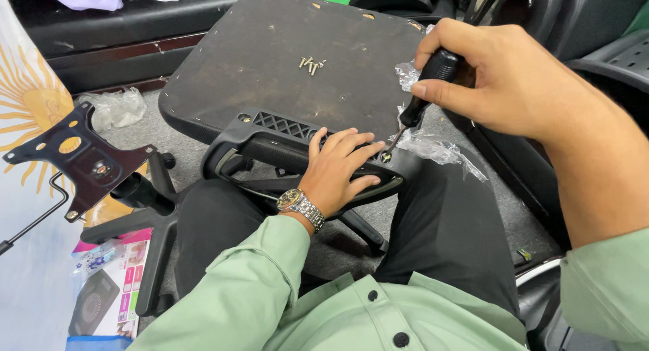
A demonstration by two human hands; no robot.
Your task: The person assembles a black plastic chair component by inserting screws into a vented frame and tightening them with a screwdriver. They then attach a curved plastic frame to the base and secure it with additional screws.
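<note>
A: What is being held, and where?

B: A screwdriver [424,94] with a black grip is clenched in the right hand [503,77]. Its thin metal shaft is angled down to a screw [386,157] seated in the plastic armrest [297,151]. The left hand [336,170] is laid flat on that armrest, fingers spread and pressed on top, with nothing enclosed; a metal wristwatch [301,205] is worn on it.

A: Where is the armrest placed?

B: It is rested across the lap, against the near edge of the upturned seat base [270,60], a flat, rounded, dark panel with a worn, dusty surface. The armrest is black moulded plastic with a ribbed lattice section near its upper edge.

A: Is anything kept in a container?

B: A crumpled clear plastic bag [433,147] is seen beside the screwdriver tip; whether anything is inside cannot be told. A small heap of loose silver screws [311,65] is left on the seat base, well apart from the bag.

A: What else is seen?

B: A black metal mounting plate [67,158] with round holes is set on the black star-shaped chair base [159,216] at the left. A printed carton [108,290] is lain on the grey carpet [487,209] near it.
</note>
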